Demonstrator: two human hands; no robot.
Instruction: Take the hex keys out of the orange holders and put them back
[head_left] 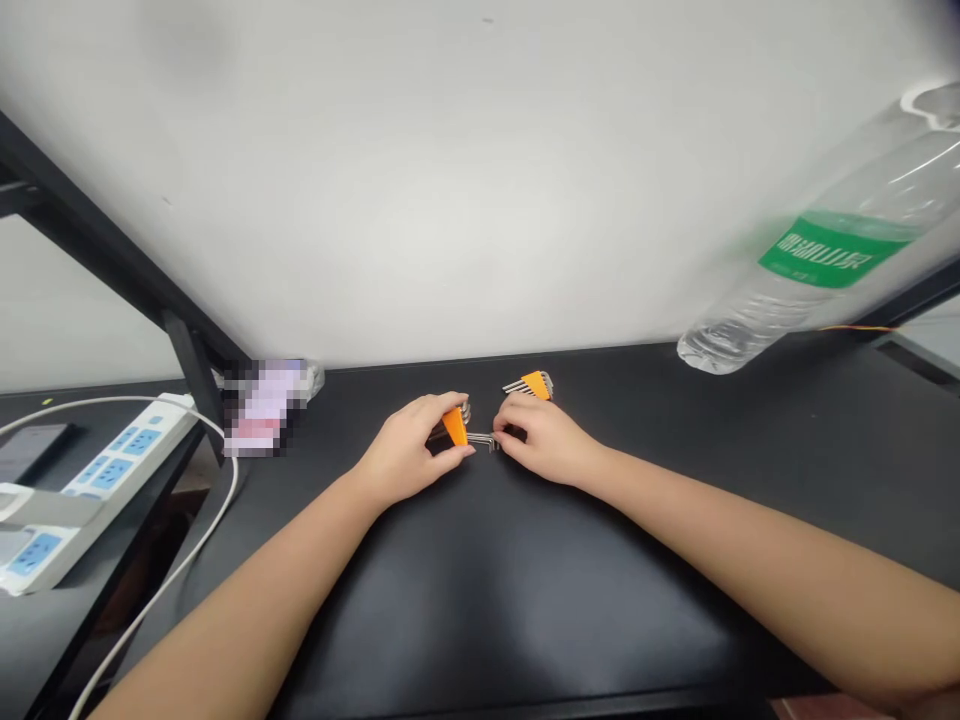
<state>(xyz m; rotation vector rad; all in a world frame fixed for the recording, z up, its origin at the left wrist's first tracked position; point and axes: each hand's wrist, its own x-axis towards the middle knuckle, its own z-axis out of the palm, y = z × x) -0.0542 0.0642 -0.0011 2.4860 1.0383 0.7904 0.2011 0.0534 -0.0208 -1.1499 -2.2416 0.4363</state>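
Note:
My left hand [409,450] grips an orange hex key holder [455,427] between thumb and fingers, just above the black table. Several silver hex keys [482,439] stick out of it to the right, their short bent ends by my right fingertips. My right hand [547,438] is closed in a pinch at those bent ends, apparently on one hex key; the fingers partly cover it. Just behind my right hand lies a second orange holder [536,384] with several hex keys in it.
A large clear bottle with a green label [832,250] stands at the back right against the white wall [480,200]. At left are a white power strip [112,475], a white cable [235,480], a pixelated item [266,405] and a black metal frame [112,240].

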